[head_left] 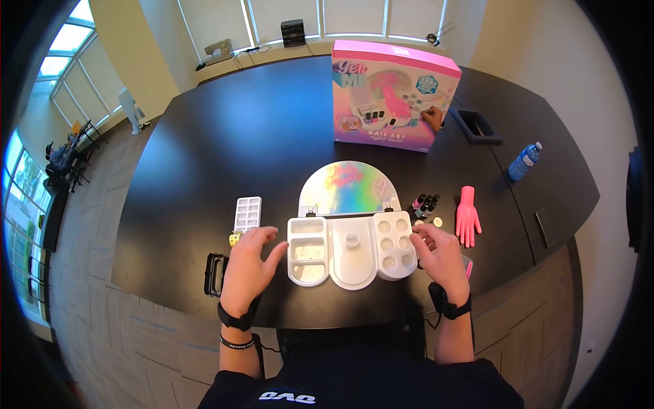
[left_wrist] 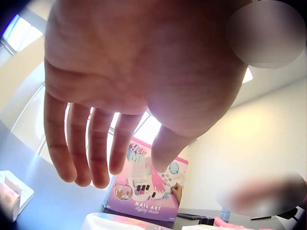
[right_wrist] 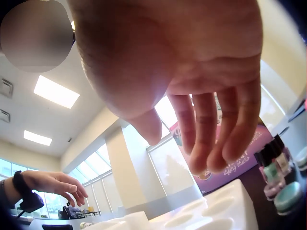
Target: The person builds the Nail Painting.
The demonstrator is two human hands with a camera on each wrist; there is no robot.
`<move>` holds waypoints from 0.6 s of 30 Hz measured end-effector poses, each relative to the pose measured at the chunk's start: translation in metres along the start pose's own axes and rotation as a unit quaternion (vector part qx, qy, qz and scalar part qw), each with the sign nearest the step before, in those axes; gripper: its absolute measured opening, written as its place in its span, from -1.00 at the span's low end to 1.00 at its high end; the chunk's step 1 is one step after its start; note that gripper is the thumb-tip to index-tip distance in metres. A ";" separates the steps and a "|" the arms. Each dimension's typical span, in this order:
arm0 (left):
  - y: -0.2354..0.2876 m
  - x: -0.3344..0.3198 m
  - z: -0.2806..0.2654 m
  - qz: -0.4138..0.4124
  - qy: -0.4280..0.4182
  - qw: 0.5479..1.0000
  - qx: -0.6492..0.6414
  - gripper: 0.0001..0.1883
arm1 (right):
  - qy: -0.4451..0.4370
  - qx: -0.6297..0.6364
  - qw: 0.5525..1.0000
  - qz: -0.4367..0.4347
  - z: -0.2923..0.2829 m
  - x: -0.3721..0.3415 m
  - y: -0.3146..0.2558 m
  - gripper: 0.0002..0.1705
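Observation:
A white tray set (head_left: 352, 274) lies on the dark table, with a rectangular-compartment part on its left, a raised round knob in the middle and round wells on its right. Behind it a half-round board (head_left: 349, 185) shows a rainbow sheen. My left hand (head_left: 251, 270) hovers just left of the tray set, fingers relaxed and holding nothing. Beside the round wells (right_wrist: 211, 215) is my right hand (head_left: 441, 260), its fingers loosely bent and empty; whether it touches the edge I cannot tell. In the left wrist view the left hand (left_wrist: 139, 72) hangs with fingers spread downward.
Polish bottles (head_left: 426, 205) and a pink model hand (head_left: 467, 217) lie to the right. A small white compartment tray (head_left: 247, 214) and a black object (head_left: 215, 275) are at the left. Further back stand a pink box (head_left: 392, 99) and a water bottle (head_left: 524, 161).

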State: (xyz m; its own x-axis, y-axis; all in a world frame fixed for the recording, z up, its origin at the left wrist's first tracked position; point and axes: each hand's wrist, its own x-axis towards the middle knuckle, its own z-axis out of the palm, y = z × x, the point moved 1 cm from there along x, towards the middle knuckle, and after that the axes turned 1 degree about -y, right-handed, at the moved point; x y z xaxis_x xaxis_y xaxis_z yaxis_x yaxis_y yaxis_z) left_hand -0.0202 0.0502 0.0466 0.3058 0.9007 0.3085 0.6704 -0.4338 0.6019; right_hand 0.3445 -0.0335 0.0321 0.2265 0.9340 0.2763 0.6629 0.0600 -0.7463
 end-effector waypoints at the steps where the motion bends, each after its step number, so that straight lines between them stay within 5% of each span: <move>1: 0.001 0.007 -0.002 0.001 -0.001 1.000 -0.001 -0.72 | 0.000 0.025 1.000 0.006 -0.002 0.006 -0.004 -0.67; 8: 0.012 0.057 -0.015 -0.131 -0.081 0.987 -0.044 -0.33 | -0.052 0.033 0.996 0.059 -0.004 0.058 -0.013 -0.28; 18: -0.032 0.135 0.042 -0.187 -0.208 0.960 -0.020 0.04 | -0.155 -0.054 0.973 0.159 0.037 0.143 0.015 0.17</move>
State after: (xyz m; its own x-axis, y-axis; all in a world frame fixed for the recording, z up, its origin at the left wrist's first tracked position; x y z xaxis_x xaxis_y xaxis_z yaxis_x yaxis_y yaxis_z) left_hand 0.0280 0.1868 0.0377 0.2978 0.9213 -0.2502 0.7622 -0.0716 0.6433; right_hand 0.3606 0.1139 0.0379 0.2167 0.9618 -0.1673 0.6701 -0.2712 -0.6910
